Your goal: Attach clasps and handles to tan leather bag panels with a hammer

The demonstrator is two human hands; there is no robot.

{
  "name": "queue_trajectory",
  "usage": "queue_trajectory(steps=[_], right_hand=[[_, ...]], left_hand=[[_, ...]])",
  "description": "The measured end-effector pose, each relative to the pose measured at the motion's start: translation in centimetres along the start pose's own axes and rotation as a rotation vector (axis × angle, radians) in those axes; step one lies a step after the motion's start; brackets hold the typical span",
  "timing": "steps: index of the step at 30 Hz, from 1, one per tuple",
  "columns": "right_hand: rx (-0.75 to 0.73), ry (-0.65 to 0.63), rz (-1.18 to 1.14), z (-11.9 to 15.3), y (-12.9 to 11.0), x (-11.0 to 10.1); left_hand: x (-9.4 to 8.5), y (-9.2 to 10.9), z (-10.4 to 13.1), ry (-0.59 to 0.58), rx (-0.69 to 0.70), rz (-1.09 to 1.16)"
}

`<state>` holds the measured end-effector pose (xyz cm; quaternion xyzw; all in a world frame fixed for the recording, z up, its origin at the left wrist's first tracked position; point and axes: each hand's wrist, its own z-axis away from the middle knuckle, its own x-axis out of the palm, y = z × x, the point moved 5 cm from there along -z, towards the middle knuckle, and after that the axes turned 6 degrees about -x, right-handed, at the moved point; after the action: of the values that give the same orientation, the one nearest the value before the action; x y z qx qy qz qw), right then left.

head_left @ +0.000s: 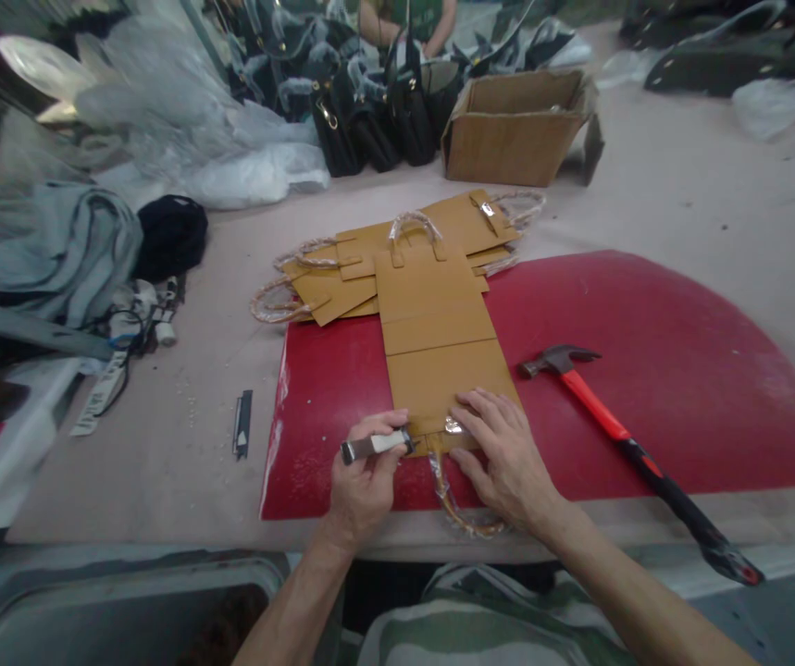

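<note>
A long tan bag panel (439, 319) lies across the red board, with a film-wrapped handle (449, 504) at its near end and another handle (415, 222) at its far end. My left hand (362, 481) is closed around a short tool with a silver-brown end and a whitish middle (379, 444); its dark tip meets the panel's near left corner. I cannot make out the tool's kind. My right hand (504, 453) rests on the panel's near right part, fingers spread, beside a small shiny metal fitting (453, 425).
A claw hammer (602, 412) lies right on the red board (661, 370). More tan panels (341, 301) are stacked behind. A dark narrow piece (242, 425) lies left. Farther back stand a cardboard box (512, 139), black bags (369, 120) and a person (407, 23); plastic wrap (161, 111) is heaped left.
</note>
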<state>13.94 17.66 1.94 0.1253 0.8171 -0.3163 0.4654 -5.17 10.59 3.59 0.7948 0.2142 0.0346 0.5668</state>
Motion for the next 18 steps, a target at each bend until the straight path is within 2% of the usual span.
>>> queue_trajectory(steps=[6,18], right_hand=[[0.009,0.001,-0.018,-0.09,-0.04,-0.16],[0.011,0.009,-0.030,-0.12,-0.07,-0.24]], left_hand=[[0.74,-0.11,0.17,-0.042,0.111,-0.026],[0.97,-0.61,0.24,-0.035,0.083,-0.022]])
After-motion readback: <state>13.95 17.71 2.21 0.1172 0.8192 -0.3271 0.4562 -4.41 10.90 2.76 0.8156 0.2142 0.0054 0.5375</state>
